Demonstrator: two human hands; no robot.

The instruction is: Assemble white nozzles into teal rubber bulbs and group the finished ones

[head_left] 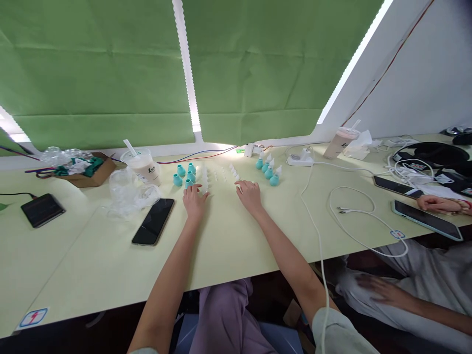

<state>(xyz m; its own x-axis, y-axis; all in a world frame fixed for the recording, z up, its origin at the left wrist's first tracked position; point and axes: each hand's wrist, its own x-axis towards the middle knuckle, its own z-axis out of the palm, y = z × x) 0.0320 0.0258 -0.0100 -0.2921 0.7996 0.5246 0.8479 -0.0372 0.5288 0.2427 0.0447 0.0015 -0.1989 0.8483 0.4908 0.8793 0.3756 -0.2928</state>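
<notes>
Take the pale row of pieces (pixel 205 181) as your landmark: it runs lengthwise away from you across the desk (pixel 221 236). Your left grip (pixel 194 202) is nearer it, at its close end on the left, thumb and fingers spread, nothing visibly pinched. The open teal bulbs (pixel 177 180) stand left of that row, the closest one just ahead of your fingertips. Right of the row your right grip (pixel 250 195) hangs loosely curled, fingers parted, just short of the white pointed tips (pixel 234 172). The bulbs are matte, round-bellied and narrow-necked; the tips taper, too small to read further. Farther right stand the white-topped teal bulbs (pixel 269 172).
</notes>
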